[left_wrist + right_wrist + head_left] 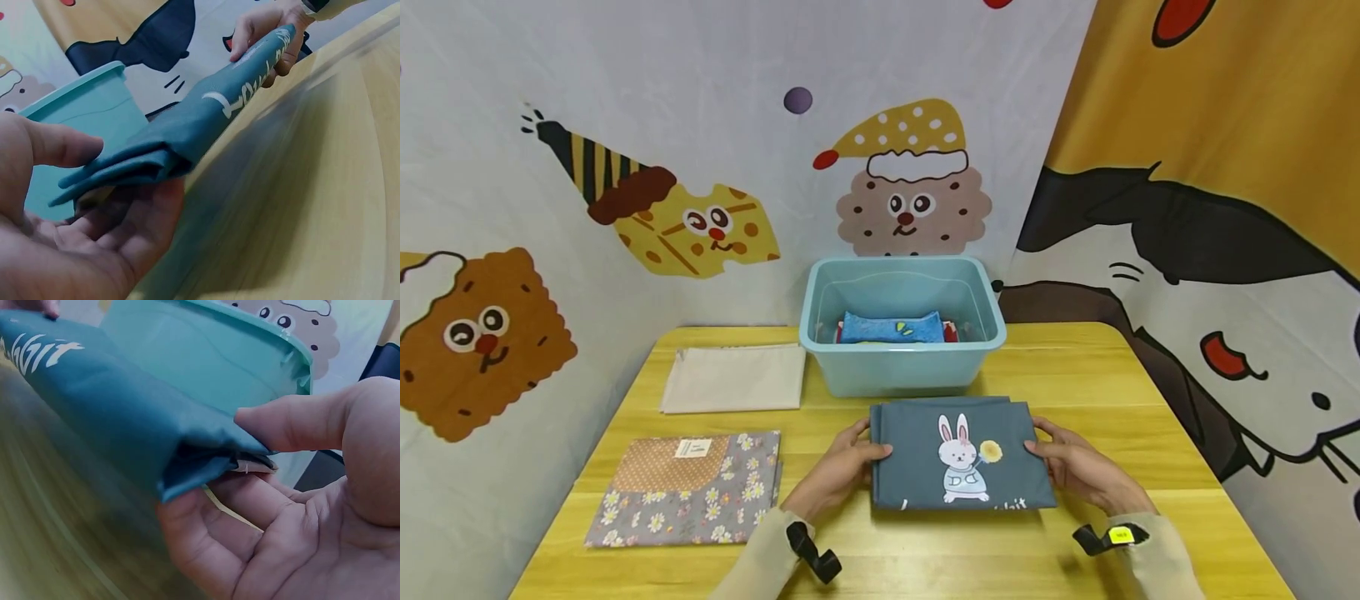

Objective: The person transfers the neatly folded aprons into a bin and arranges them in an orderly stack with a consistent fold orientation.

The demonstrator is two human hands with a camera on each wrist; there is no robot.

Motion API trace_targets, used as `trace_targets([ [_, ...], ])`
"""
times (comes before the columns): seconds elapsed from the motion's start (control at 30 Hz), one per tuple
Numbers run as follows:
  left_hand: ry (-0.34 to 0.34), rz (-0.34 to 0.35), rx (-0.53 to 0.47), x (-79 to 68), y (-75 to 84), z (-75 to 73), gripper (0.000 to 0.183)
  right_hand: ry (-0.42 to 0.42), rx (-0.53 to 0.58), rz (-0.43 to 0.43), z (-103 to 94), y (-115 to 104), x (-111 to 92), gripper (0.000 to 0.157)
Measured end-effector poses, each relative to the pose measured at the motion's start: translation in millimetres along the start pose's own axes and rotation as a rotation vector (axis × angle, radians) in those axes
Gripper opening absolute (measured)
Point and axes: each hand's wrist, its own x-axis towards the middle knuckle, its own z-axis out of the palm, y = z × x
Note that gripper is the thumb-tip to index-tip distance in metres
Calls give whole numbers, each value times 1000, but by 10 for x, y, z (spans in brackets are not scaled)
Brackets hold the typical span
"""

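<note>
A folded dark grey-green cloth (906, 458) printed with a white rabbit is held just above the table in front of the bin. My left hand (838, 471) grips its left edge, thumb on top and fingers underneath. At the opposite edge my right hand (1086, 471) pinches it in the same way. In the left wrist view, the layered folds of the cloth (206, 119) show between thumb and fingers. The right wrist view shows the other end of the cloth (119, 406), with white lettering and a small pale strip among its layers.
Behind the cloth stands a light blue plastic bin (902, 371) with a blue pillow-shaped item (880, 329) and something red inside. Left on the wooden table (1075, 367) lie a folded cream cloth (733, 379) and a folded grey daisy-print cloth (677, 521). A cartoon-printed curtain (700, 83) hangs behind.
</note>
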Motion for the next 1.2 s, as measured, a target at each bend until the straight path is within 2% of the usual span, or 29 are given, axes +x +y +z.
trace_targets([
  [0.37,-31,25,-58,-158,127,-70,84,-24,9,-54,129,-88,-11,71],
  [0.6,-5,48,-37,-229,230,-78,84,-29,-12,-94,208,-162,-38,65],
  [0.93,-31,93,-9,-320,356,-107,84,-81,-73,-159,280,-291,-81,56],
  [1.2,-10,110,53,-370,511,-105,89,-81,-152,-194,346,-456,-114,58],
])
